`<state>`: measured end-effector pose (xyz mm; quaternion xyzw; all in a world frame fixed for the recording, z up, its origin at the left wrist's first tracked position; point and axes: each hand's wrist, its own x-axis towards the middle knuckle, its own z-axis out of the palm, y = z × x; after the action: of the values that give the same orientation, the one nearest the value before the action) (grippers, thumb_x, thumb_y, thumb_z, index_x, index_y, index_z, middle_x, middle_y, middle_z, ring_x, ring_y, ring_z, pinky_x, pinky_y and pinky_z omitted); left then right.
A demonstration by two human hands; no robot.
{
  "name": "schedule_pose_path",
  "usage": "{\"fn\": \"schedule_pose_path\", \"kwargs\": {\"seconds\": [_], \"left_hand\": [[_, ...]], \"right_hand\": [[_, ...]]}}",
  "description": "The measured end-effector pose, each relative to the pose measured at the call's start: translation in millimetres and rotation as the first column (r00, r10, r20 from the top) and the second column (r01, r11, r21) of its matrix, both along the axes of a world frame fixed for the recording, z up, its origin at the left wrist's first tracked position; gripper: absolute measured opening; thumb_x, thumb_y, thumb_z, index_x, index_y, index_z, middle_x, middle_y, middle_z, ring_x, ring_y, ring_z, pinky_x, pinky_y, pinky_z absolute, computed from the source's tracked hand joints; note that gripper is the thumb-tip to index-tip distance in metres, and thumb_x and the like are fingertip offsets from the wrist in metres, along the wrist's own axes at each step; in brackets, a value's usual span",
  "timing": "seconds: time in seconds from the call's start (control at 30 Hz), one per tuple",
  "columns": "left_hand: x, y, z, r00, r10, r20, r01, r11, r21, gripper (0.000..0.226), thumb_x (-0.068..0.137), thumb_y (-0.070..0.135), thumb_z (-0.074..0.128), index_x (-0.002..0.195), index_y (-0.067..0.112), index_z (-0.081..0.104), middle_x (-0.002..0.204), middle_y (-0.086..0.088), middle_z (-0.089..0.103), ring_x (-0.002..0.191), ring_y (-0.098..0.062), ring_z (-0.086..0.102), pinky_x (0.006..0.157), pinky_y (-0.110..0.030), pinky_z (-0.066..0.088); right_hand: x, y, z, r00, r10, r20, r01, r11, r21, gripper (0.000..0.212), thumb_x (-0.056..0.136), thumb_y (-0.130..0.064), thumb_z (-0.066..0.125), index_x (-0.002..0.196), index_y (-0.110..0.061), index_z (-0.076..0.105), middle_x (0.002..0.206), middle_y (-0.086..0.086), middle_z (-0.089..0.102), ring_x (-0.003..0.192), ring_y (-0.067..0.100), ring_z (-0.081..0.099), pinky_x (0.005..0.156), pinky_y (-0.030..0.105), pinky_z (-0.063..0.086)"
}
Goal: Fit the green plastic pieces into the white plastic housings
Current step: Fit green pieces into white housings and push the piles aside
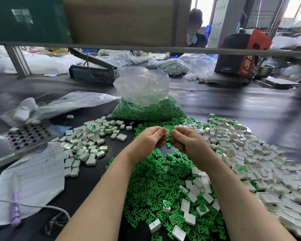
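My left hand (150, 138) and my right hand (186, 139) are raised together over the middle of the table, fingers curled. A small white housing (167, 131) is pinched at the left fingertips. What the right fingers pinch is hidden. A heap of loose green plastic pieces (156, 180) lies beneath my forearms. Empty white housings (247, 153) are piled at the right. Housings with green inside (90, 141) lie scattered at the left.
A clear bag of green pieces (146, 108) stands behind my hands. At the left lie a metal tray with holes (24, 138), a written paper (35, 178) and a purple pen (15, 206). A heat sealer (94, 70) and another person sit beyond the table.
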<state>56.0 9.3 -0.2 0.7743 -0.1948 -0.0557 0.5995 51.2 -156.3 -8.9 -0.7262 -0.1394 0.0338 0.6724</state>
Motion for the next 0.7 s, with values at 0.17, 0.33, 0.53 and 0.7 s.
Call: {"fn": "schedule_pose_path", "kwargs": {"seconds": [0.17,0.33,0.53,0.7], "left_hand": [[-0.9,3.3,2.0,1.0,0.006,0.02,-0.007,0.999,0.05,0.034,0.106,0.022,0.038,0.075,0.013,0.048,0.065,0.004,0.042,0.06,-0.009,0.037,0.062,-0.024,0.032],[-3.2,2.8,3.2,0.999,-0.003,0.033,0.0,0.995,0.101,0.032,0.106,0.023,0.039,0.076,0.012,0.046,0.069,0.0,0.04,0.067,-0.016,0.035,0.068,-0.033,0.03],[-3.7,3.5,2.9,0.999,-0.028,0.021,0.025,0.992,0.125,0.032,0.106,0.022,0.039,0.076,0.014,0.045,0.068,0.003,0.039,0.066,-0.013,0.035,0.067,-0.028,0.031],[-2.9,4.4,2.2,0.999,-0.04,0.013,0.038,0.991,0.131,0.033,0.106,0.021,0.039,0.074,0.017,0.045,0.067,0.005,0.041,0.064,-0.01,0.036,0.065,-0.025,0.032]], "right_hand": [[-0.3,0.9,1.4,0.999,-0.02,0.046,0.024,0.994,-0.103,0.024,0.101,-0.01,0.047,0.079,-0.009,0.057,0.075,0.014,0.049,0.062,0.016,0.04,0.056,0.022,0.032],[-0.7,0.3,2.2,0.991,-0.013,0.133,0.041,0.978,-0.206,0.024,0.099,-0.009,0.05,0.076,-0.004,0.056,0.065,0.008,0.047,0.057,0.012,0.038,0.056,0.026,0.03],[-2.4,-2.1,-0.3,0.998,0.053,0.015,-0.051,0.992,-0.116,0.027,0.102,-0.01,0.046,0.076,-0.007,0.054,0.051,-0.011,0.044,0.046,0.002,0.036,0.048,0.014,0.03],[-1.2,-2.3,-2.5,0.996,0.09,-0.013,-0.091,0.986,-0.136,0.031,0.104,-0.014,0.042,0.076,-0.007,0.054,0.053,-0.002,0.036,0.047,0.01,0.028,0.048,0.022,0.024]]}}
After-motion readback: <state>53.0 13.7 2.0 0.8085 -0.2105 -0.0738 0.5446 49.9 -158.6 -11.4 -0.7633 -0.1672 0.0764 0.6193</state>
